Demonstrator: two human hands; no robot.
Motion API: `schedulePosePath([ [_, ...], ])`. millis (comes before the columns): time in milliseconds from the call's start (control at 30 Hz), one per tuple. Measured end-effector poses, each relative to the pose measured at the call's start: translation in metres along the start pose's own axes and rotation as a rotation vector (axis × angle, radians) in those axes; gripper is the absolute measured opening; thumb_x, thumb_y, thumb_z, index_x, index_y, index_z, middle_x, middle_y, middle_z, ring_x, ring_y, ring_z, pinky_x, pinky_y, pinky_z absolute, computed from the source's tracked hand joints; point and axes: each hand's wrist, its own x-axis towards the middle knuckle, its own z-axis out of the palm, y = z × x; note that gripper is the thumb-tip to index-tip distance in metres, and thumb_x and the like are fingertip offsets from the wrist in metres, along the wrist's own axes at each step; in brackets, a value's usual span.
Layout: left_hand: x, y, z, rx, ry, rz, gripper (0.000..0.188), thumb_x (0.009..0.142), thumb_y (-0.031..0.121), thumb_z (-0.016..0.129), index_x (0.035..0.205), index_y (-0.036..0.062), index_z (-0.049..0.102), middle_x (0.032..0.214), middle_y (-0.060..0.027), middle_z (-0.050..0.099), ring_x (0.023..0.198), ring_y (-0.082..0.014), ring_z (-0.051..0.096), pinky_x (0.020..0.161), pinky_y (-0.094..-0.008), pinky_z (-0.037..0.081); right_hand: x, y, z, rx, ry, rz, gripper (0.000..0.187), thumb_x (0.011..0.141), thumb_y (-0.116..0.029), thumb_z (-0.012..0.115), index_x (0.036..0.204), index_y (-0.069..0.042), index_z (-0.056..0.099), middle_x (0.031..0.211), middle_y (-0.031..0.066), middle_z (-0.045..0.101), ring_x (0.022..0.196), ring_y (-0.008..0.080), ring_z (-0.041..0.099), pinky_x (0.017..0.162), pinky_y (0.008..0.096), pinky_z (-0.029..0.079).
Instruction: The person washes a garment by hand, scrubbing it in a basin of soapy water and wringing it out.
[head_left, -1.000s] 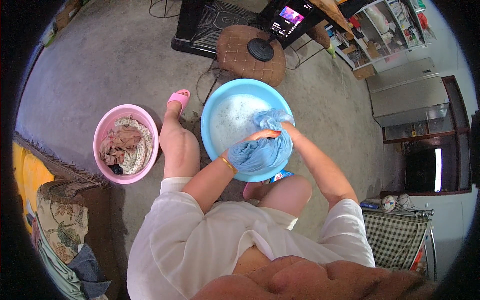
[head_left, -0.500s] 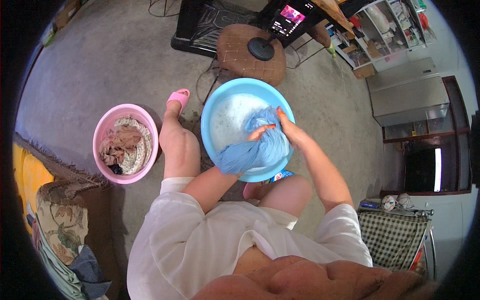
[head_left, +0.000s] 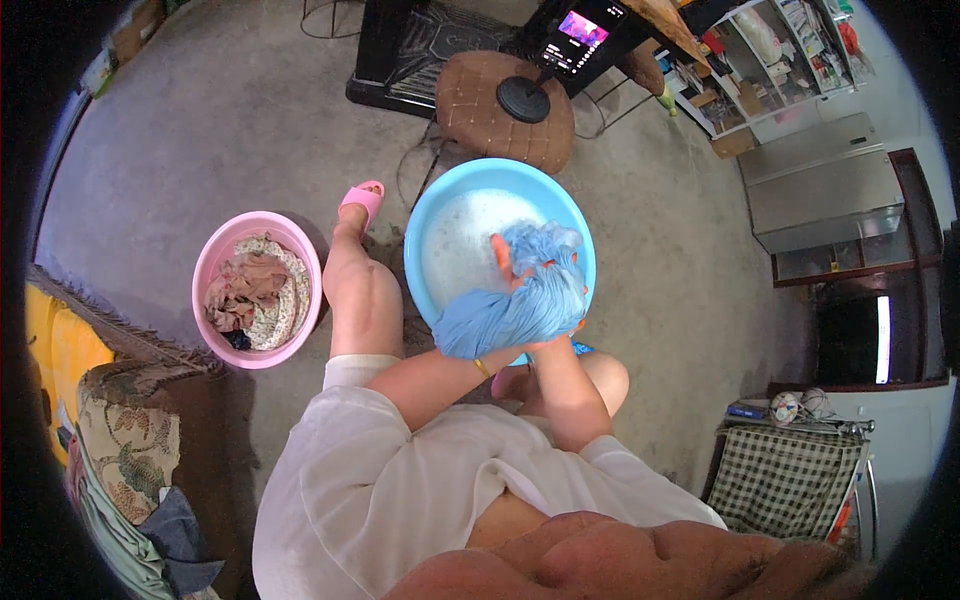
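A wet blue cloth garment is bunched over a light-blue basin that holds white, sudsy water. My left hand grips the garment; its fingers show at the far left side of the bunch, while the wrist, with a yellow band, passes beneath the fabric. At the near right rim my right hand is pressed against the garment from below. Most of that hand is covered by the cloth, with only bits of fingers showing at its right edge.
To the left stands a pink basin with beige and patterned clothes. Beyond the blue basin is a brown tufted stool bearing a lit phone on a round-based stand. A patterned sofa is at the left, a checkered-cloth-covered rack at the right.
My right hand has moved from the garment's far right side down to the near rim, under the cloth. My left fingers have shifted left and up, and the garment is bunched differently.
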Motion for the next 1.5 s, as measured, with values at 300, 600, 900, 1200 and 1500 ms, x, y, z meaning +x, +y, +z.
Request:
schedulePosePath([
  [300,-0.002,-0.004,-0.008,-0.004,-0.010,-0.051,0.019,0.080,0.019,0.052,0.078,0.0027,0.061,0.074,-0.0108,0.061,0.068,-0.0210,0.059,0.067,-0.0341,0.050,0.021,-0.064,0.018,-0.428,0.212,-0.092,0.030,0.074,-0.026,0.054,0.095,-0.005,0.057,0.086,0.0109,0.060,0.073,0.0272,0.058,0.067,0.0411,0.049],
  [600,-0.006,-0.005,-0.014,-0.034,-0.030,-0.115,0.018,0.080,0.019,0.052,0.076,0.0029,0.060,0.073,-0.0107,0.060,0.067,-0.0210,0.059,0.066,-0.0341,0.049,0.030,-0.097,0.008,-0.901,0.371,0.251,0.030,0.076,-0.018,0.052,0.097,0.003,0.057,0.087,0.0142,0.061,0.076,0.0251,0.061,0.066,0.0380,0.051],
  [900,-0.005,-0.005,-0.018,-0.066,-0.046,-0.160,0.018,0.080,0.019,0.052,0.075,0.0031,0.060,0.072,-0.0107,0.060,0.066,-0.0209,0.059,0.065,-0.0341,0.049,0.047,-0.088,0.045,-2.192,0.175,0.304,0.037,0.070,-0.022,0.056,0.097,0.004,0.059,0.090,0.0192,0.062,0.082,0.0292,0.060,0.074,0.0353,0.046],
  [1200,-0.005,0.003,-0.021,-0.101,-0.047,-0.175,0.018,0.080,0.018,0.052,0.074,0.0033,0.060,0.071,-0.0106,0.060,0.066,-0.0209,0.058,0.064,-0.0341,0.049,0.038,-0.087,0.030,-2.192,0.263,0.277,0.041,0.073,-0.033,0.053,0.090,0.003,0.061,0.086,0.0228,0.062,0.082,0.0319,0.060,0.075,0.0374,0.046],
  [1500,-0.004,0.005,-0.017,-0.118,-0.031,-0.191,0.018,0.079,0.018,0.052,0.072,0.0036,0.060,0.070,-0.0106,0.059,0.065,-0.0208,0.058,0.064,-0.0341,0.049,0.030,-0.085,0.042,-2.019,0.269,0.236,0.085,0.079,-0.072,0.020,0.093,0.001,0.061,0.076,0.0169,0.062,0.080,0.0244,0.059,0.074,0.0347,0.044],
])
